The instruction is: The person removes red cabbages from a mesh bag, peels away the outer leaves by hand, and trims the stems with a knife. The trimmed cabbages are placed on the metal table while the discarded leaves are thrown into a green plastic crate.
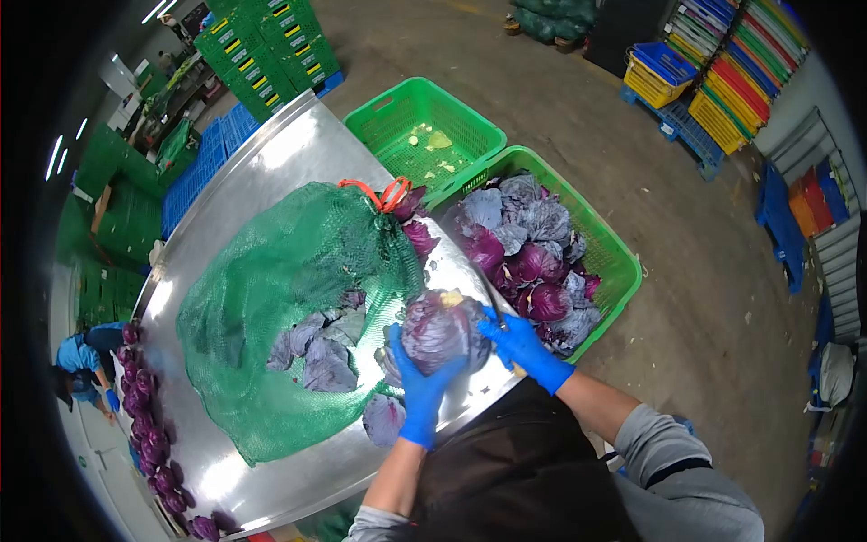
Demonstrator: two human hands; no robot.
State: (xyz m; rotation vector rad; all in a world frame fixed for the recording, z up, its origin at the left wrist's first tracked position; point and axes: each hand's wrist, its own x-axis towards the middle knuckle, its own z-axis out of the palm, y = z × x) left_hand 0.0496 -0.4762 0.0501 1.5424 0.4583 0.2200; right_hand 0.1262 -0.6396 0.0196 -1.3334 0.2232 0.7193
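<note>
A large purple cabbage with loose outer leaves is at the near corner of the metal table. My left hand, in a blue glove, is wrapped round its near left side. On its right side is my right hand, also gloved in blue, its fingers closed on what looks like a knife, mostly hidden, with the tips near the cabbage. A green mesh bag with a red drawstring spreads over the table to the left. Loose purple leaves lie on the bag, and another leaf lies beside my left wrist.
A green crate of purple leaves stands right of the table, beside a green crate with scraps. Cabbages line the table's far left edge, near a person in blue. Stacked crates stand behind.
</note>
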